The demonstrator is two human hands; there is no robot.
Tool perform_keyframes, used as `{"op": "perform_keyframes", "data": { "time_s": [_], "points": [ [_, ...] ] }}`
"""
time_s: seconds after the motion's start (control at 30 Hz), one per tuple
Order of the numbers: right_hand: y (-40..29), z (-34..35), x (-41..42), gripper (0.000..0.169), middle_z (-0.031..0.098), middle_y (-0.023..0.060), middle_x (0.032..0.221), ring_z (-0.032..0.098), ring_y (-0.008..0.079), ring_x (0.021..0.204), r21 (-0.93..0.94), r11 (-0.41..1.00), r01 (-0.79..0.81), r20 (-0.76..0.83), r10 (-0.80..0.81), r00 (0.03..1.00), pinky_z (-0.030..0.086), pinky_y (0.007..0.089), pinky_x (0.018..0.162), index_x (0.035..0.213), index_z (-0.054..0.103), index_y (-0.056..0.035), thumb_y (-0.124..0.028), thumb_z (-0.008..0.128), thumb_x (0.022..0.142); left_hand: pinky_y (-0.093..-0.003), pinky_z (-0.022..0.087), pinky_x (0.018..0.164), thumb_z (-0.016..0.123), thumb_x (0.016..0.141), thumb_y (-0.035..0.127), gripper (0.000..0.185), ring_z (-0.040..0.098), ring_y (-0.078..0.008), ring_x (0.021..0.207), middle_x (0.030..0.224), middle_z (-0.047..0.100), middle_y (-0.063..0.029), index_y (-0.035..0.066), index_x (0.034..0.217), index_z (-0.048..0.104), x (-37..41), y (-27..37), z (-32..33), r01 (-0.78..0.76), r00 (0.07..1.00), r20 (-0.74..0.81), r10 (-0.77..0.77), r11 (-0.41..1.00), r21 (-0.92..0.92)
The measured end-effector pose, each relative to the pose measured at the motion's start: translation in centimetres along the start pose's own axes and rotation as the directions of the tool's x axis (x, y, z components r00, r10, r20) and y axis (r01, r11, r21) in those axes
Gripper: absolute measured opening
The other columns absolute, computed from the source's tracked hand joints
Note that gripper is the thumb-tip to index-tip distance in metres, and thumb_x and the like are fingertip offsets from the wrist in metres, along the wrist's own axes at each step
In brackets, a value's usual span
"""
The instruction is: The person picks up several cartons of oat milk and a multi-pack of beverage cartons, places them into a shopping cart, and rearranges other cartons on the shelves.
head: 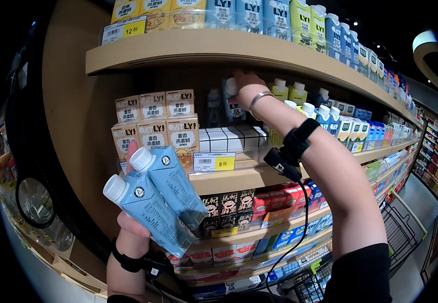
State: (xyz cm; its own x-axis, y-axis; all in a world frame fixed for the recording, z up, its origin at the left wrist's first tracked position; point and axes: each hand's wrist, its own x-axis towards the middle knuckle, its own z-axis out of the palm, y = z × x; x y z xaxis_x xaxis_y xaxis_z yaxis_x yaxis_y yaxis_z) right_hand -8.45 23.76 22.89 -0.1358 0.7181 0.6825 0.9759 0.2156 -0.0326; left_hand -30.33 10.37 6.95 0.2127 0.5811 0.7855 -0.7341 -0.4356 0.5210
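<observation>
My left hand (133,223) holds two light-blue Oatly cartons with white caps, a front one (154,216) and a rear one (177,181), side by side and tilted. My right hand (247,89) reaches deep into the middle shelf, around the cap end of another blue Oatly carton (234,108), which leans slightly. Its fingers are partly hidden behind that carton and in shadow. A further blue carton (214,108) stands to its left at the back. In front of them lies a white box with a black grid pattern (232,139).
Stacked beige Oatly cartons (165,128) stand left of the gap, green ones (298,94) to the right. The upper shelf edge (211,43) runs above my right hand. A clear lip with a price tag (214,162) fronts the shelf. A shopping cart (401,227) stands at right.
</observation>
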Motion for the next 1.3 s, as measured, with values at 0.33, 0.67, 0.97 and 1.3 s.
{"op": "perform_keyframes", "data": {
  "time_s": [0.33, 0.67, 0.97, 1.3],
  "points": [
    [2.2, 2.7, 8.0, 0.045, 0.058, 0.0154, 0.104, 0.056, 0.03, 0.095, -0.363, 0.929, 0.071, 0.431, 0.1, 0.897, 0.043, 0.0375, 0.083, 0.105, 0.057, -0.0054, -0.033, 0.065, 0.071, -0.0465, 0.049, 0.075, 0.044, 0.085, 0.042, 0.06, 0.053, -0.0364, 0.091, 0.113, 0.043, -0.0197, 0.028, 0.135, 0.015, -1.3, 0.9, 3.1, -0.062, 0.96, -0.28, 0.026, 0.991, -0.12],
    [2.1, 7.1, 9.7, 0.043, 0.059, 0.0152, 0.102, 0.056, 0.0292, 0.093, -0.354, 0.927, 0.126, 0.488, 0.068, 0.87, 0.043, 0.0378, 0.083, 0.104, 0.058, -0.0046, -0.036, 0.061, 0.074, -0.0488, 0.05, 0.071, 0.043, 0.084, 0.046, 0.062, 0.054, -0.0357, 0.088, 0.112, 0.043, -0.0194, 0.031, 0.135, 0.011, -1.9, 2.5, 3.5, -0.041, 0.91, -0.413, -0.043, 0.98, -0.192],
    [0.8, 7.4, 12.0, 0.043, 0.06, 0.0151, 0.101, 0.057, 0.0284, 0.091, -0.349, 0.929, 0.126, 0.531, 0.085, 0.843, 0.043, 0.0381, 0.082, 0.102, 0.058, -0.0038, -0.038, 0.056, 0.077, -0.0507, 0.051, 0.069, 0.042, 0.084, 0.048, 0.063, 0.055, -0.035, 0.088, 0.112, 0.043, -0.0192, 0.032, 0.135, 0.009, -0.7, 3.1, 3.6, 0.06, 0.823, -0.498, -0.273, 0.914, -0.402],
    [-7.5, -6.2, -4.8, 0.035, 0.061, 0.0193, 0.074, 0.059, 0.0331, 0.071, -0.13, 0.789, 0.6, 0.495, -0.473, 0.729, 0.048, 0.0367, 0.068, 0.082, 0.061, 0.0027, -0.029, 0.048, 0.078, -0.0511, 0.047, 0.078, 0.037, 0.087, 0.045, 0.053, 0.052, -0.0362, 0.097, 0.117, 0.044, -0.0164, 0.036, 0.134, 0.013, -2.1, 1.1, 2.4, 0.03, 0.954, -0.298, -0.045, 0.998, -0.055]
  ]
}}
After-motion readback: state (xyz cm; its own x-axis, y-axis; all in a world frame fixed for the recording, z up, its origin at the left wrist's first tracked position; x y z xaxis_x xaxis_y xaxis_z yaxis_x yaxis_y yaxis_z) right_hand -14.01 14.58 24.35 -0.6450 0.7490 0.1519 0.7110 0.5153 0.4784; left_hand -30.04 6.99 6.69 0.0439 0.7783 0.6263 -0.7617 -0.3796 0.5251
